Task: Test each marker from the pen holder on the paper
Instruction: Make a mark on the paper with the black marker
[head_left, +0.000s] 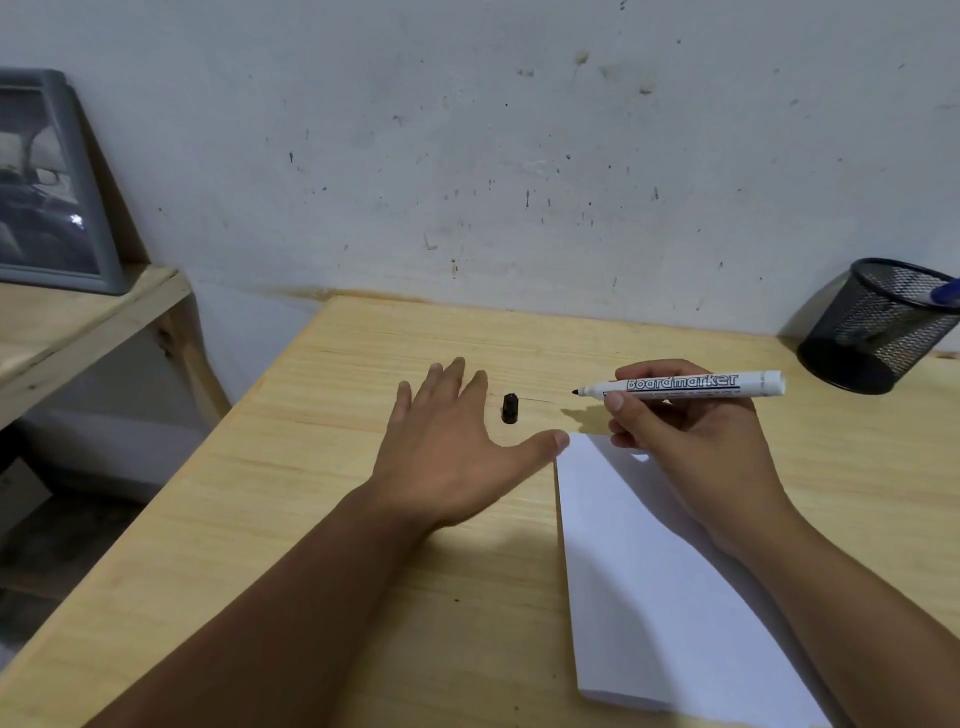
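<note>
My right hand (685, 431) grips a white board marker (685, 385) held level above the table, its uncapped black tip pointing left. The marker's black cap (510, 408) lies on the wooden table (322, 519), just left of the tip. My left hand (452, 441) hovers flat with fingers spread, the cap just right of its fingertips and the thumb near the top corner of the white paper (649, 571). A black mesh pen holder (878, 325) stands at the far right with a blue marker (945, 293) sticking out.
A grey framed picture (47, 187) leans against the wall on a lower wooden shelf (78, 322) to the left. The stained wall runs close behind the table's far edge. The table's left edge drops to the floor.
</note>
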